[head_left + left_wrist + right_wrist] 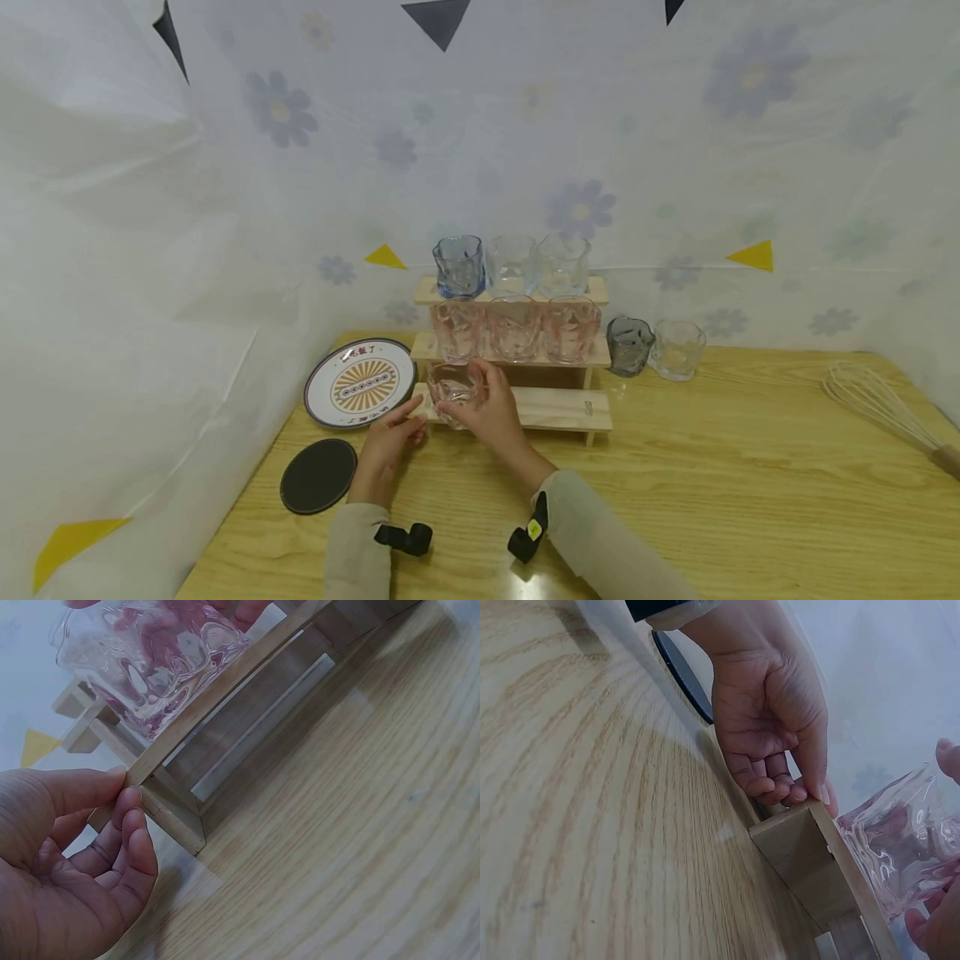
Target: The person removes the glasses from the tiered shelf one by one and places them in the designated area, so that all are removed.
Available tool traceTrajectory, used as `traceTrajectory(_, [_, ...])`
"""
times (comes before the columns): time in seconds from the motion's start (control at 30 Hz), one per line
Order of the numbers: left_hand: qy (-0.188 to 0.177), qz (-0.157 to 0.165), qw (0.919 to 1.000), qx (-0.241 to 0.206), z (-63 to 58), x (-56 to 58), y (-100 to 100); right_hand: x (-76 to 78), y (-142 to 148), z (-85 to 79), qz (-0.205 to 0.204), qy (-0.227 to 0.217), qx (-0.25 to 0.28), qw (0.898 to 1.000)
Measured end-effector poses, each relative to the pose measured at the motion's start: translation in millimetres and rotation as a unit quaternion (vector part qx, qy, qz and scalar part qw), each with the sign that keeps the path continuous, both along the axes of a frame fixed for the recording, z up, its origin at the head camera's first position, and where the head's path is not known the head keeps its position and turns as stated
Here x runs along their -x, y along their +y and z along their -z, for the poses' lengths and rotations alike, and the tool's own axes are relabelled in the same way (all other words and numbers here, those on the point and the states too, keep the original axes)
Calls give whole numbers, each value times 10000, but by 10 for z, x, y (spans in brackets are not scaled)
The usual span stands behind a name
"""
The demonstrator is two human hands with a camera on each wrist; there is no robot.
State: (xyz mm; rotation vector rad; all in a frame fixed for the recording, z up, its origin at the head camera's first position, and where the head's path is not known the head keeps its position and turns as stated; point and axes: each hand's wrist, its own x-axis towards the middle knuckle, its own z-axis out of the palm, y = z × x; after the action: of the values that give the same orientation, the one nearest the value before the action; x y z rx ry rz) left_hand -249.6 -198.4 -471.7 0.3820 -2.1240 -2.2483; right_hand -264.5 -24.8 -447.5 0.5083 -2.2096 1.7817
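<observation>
A stepped wooden rack (pixel 557 407) with three tiers stands on the table. My right hand (pixel 492 414) grips a pink-tinted glass (pixel 452 383) with a wavy wall, fingers at its far side and thumb at the near side. That glass is at the left end of the lowest tier, its base right at the board in the left wrist view. My left hand (pixel 386 448) pinches the left front corner of the same tier between thumb and fingers, its other fingers curled below. Three pink glasses (pixel 514 329) line the middle tier. A blue glass (pixel 460 268) and two clear glasses (pixel 563 265) occupy the top.
Right of the rack stand a grey glass (pixel 629 345) and a clear glass (pixel 678 350). A patterned plate (pixel 324 385) lies to its left, with a round black coaster (pixel 318 477) nearer me. A whisk (pixel 881 404) lies at far right. White sheeting (pixel 480 150) encloses the table.
</observation>
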Motion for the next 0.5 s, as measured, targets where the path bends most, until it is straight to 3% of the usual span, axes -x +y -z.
traceTrajectory(0.27, [-2, 27, 10000, 5, -5, -2, 0, 8, 36, 26, 100, 349, -192, 9992])
traceTrajectory(0.5, [15, 59, 10000, 39, 8, -5, -6, -11, 108, 103, -1, 751, -46, 9972])
